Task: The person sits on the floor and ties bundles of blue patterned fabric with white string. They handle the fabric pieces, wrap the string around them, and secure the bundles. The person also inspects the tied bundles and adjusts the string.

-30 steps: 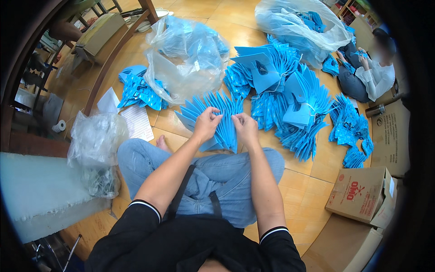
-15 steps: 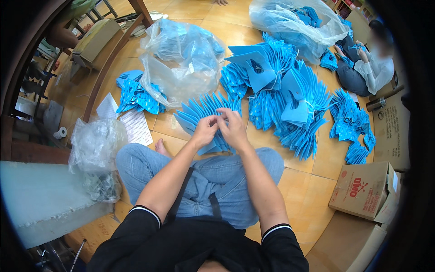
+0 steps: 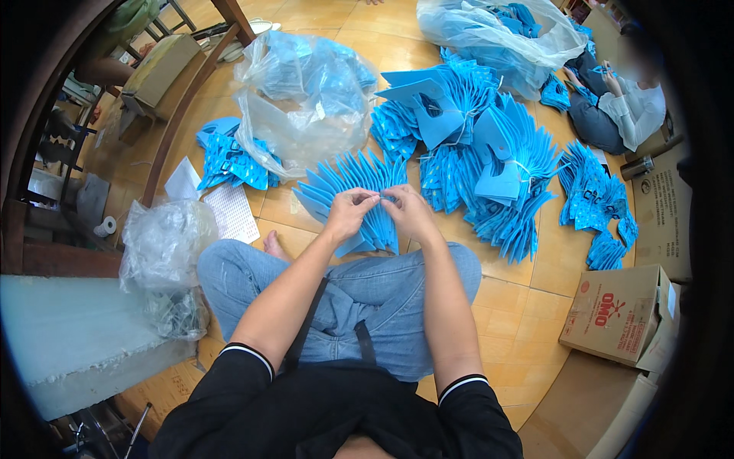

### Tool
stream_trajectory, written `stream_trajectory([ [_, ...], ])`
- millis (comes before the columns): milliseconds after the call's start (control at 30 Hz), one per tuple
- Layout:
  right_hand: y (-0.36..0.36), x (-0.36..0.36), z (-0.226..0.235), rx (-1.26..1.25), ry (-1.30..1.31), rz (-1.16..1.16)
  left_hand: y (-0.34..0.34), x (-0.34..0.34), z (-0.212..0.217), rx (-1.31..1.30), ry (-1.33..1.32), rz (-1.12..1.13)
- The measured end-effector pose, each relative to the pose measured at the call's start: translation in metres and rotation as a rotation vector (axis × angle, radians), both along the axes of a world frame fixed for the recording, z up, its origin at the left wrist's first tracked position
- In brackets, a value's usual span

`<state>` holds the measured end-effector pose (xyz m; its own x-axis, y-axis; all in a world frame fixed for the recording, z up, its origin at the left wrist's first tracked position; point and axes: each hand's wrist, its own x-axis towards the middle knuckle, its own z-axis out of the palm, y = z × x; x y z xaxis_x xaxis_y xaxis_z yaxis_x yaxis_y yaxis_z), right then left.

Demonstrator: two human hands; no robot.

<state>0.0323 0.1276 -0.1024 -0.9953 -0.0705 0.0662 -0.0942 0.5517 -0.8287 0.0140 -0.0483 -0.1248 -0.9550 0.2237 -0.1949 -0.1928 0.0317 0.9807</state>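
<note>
Directly in front of my lap stands a bundle of flat blue cut pieces, fanned out on edge. Over its middle my left hand and my right hand nearly touch at the fingertips. Each one is closed in a pinch, thumb against fingers. Whatever lies between the fingertips is too small to name. Just right of the bundle rises a heap of similar blue bundles, some tied round with a thin pale string.
Clear plastic bags with blue pieces lie ahead. To the left are printed sheets and a crumpled plastic bag. Cardboard boxes line the right side. A co-worker sits on the floor at far right, handling something blue.
My hands have drawn slightly apart; the right moved a little to the right and down. The fingers remain pinched. The whole view has shifted slightly.
</note>
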Motion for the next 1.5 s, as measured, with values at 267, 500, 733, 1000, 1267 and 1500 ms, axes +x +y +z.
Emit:
stream_trajectory([
  [267,-0.008,0.002,-0.004,0.024,0.115,-0.039,-0.003,0.001,0.003,-0.011,0.03,-0.008],
  [500,-0.008,0.002,-0.001,-0.07,-0.042,-0.025,-0.006,0.002,0.002,-0.073,0.083,-0.032],
  [733,-0.006,0.002,0.004,-0.188,-0.095,-0.021,-0.01,-0.012,0.009,0.014,-0.107,-0.101],
  [1000,0.0,0.004,-0.005,-0.257,-0.184,0.164,-0.013,-0.032,0.023,-0.112,-0.1,-0.324],
  [1267,-0.009,-0.023,-0.029,-0.303,-0.186,0.109,-0.015,-0.016,0.019,-0.775,1.234,-0.211],
  [1500,-0.012,-0.021,-0.027,-0.611,-0.396,0.011,-0.01,-0.006,0.019,-0.711,1.219,-0.124],
])
